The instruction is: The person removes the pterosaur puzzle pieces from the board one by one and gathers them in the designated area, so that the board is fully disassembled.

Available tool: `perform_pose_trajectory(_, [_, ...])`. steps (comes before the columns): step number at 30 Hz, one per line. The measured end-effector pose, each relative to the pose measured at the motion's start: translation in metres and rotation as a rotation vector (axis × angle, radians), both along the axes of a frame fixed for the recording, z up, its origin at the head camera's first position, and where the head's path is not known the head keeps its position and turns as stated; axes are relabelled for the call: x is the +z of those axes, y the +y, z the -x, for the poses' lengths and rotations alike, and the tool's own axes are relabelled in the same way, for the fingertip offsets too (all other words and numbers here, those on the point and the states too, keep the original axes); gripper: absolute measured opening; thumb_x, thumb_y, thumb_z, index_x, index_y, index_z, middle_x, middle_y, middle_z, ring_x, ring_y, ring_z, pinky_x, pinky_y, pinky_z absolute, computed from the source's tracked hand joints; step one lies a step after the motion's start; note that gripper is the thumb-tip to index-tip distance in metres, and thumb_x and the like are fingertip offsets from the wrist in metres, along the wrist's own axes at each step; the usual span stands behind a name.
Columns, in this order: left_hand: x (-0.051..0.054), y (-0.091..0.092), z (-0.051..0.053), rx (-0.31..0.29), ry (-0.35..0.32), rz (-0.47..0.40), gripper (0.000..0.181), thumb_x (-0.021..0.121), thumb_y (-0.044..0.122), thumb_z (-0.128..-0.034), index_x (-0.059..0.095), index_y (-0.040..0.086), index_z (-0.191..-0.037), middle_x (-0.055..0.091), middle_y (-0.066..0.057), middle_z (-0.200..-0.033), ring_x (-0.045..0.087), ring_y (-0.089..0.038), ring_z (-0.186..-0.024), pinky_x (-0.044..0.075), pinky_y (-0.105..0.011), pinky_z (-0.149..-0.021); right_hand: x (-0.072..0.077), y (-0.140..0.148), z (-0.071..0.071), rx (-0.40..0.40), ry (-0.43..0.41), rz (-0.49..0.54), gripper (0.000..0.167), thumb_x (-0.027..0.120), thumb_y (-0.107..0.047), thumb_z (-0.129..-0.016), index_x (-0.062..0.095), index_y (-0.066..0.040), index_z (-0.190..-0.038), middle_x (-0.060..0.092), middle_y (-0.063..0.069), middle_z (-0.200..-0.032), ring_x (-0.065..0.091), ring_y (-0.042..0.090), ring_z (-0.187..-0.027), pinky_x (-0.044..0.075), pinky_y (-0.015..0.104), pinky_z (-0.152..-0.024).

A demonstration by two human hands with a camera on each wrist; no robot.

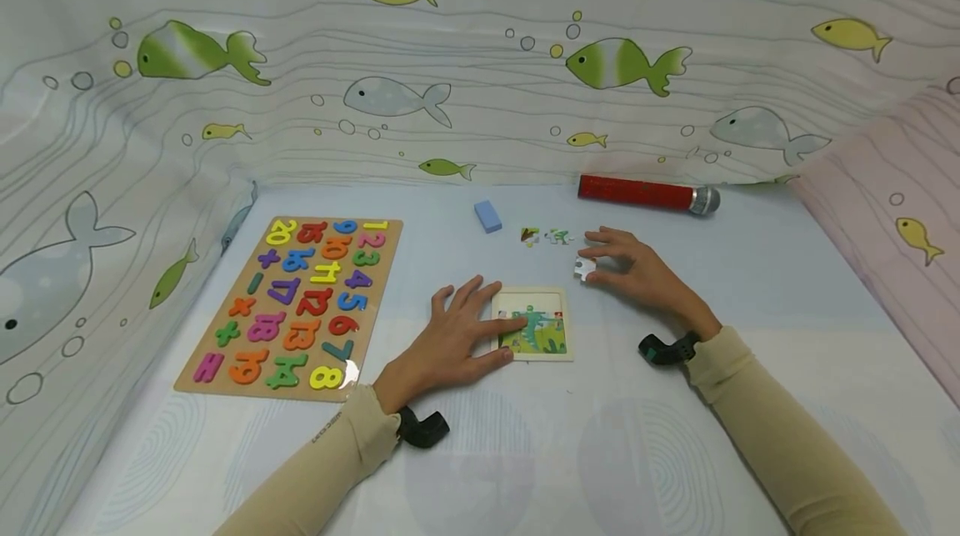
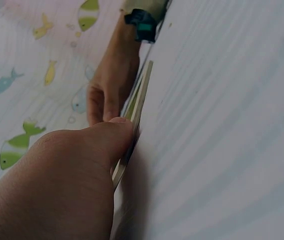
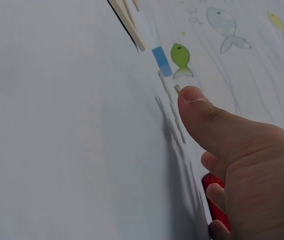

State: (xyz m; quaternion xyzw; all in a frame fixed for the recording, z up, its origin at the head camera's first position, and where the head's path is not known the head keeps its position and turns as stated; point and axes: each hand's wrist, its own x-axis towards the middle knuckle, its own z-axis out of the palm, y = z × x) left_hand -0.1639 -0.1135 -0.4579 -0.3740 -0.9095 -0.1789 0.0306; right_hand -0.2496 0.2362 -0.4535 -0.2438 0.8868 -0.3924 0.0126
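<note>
My left hand [image 1: 463, 334] lies with spread fingers on a small square picture puzzle [image 1: 553, 346] in a pale wooden frame. One fingertip touches the green picture, and the thumb is at the frame's near edge [image 2: 143, 95]. To the right, my right hand [image 1: 637, 269] pinches a white-looking jigsaw piece [image 1: 584, 268] between thumb and fingers. Only a thin edge of that piece [image 3: 177, 89] shows past the thumb in the right wrist view. Beyond it on the table are loose jigsaw pieces, one brownish [image 1: 529, 235] and others with green print [image 1: 558, 237].
A wooden number board [image 1: 258, 303] with colourful numerals and signs lies on the left. A blue block [image 1: 487, 217] sits behind the puzzle. At the back right is a red microphone [image 1: 637, 192] with a silver head. Fish-printed sheeting [image 1: 480, 61] rises behind the table.
</note>
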Motion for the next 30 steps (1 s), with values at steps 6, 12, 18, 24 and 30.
perform_pose_trajectory(6, [0.000,-0.001,0.000,0.004,-0.004,-0.009,0.049,0.058,0.054,-0.0975,0.058,0.040,-0.144,0.036,-0.015,-0.164,0.023,-0.042,-0.155,0.018,-0.069,-0.112,-0.002,0.010,0.011,-0.019,-0.003,-0.017,0.042,0.080,-0.021,-0.089,0.071,-0.012,-0.129,0.051,0.015,-0.154,0.028,0.038,-0.153,0.021,0.064,-0.121])
perform_pose_trajectory(12, [-0.001,-0.001,0.000,0.000,0.003,-0.009,0.049,0.058,0.054,-0.0975,0.057,0.040,-0.144,0.035,-0.014,-0.164,0.024,-0.043,-0.154,0.020,-0.069,-0.112,-0.005,0.016,0.025,-0.030,0.000,-0.070,0.041,0.078,-0.024,-0.091,0.071,-0.013,-0.130,0.051,0.015,-0.154,0.030,0.039,-0.152,0.022,0.062,-0.121])
perform_pose_trajectory(18, [-0.001,0.000,0.000,-0.001,0.012,-0.009,0.049,0.058,0.054,-0.0975,0.057,0.041,-0.144,0.036,-0.014,-0.164,0.024,-0.042,-0.154,0.020,-0.068,-0.112,-0.002,0.018,0.034,-0.012,-0.002,-0.099,0.042,0.076,-0.023,-0.093,0.070,-0.011,-0.132,0.049,0.019,-0.155,0.027,0.042,-0.152,0.019,0.065,-0.121])
perform_pose_trajectory(24, [-0.001,0.000,0.000,0.001,0.015,-0.003,0.049,0.057,0.055,-0.0975,0.056,0.042,-0.145,0.036,-0.013,-0.164,0.024,-0.041,-0.155,0.020,-0.068,-0.112,0.001,0.019,0.041,-0.003,-0.041,-0.130,0.042,0.074,-0.024,-0.094,0.068,-0.011,-0.134,0.044,0.019,-0.159,0.023,0.042,-0.154,0.013,0.068,-0.121])
perform_pose_trajectory(30, [-0.001,0.000,0.000,0.002,0.006,-0.005,0.049,0.058,0.054,-0.0974,0.056,0.042,-0.145,0.035,-0.014,-0.164,0.025,-0.040,-0.155,0.019,-0.068,-0.113,0.002,0.020,0.047,0.024,-0.033,-0.181,0.042,0.074,-0.025,-0.094,0.069,-0.013,-0.134,0.040,0.019,-0.161,0.020,0.044,-0.155,0.009,0.068,-0.121])
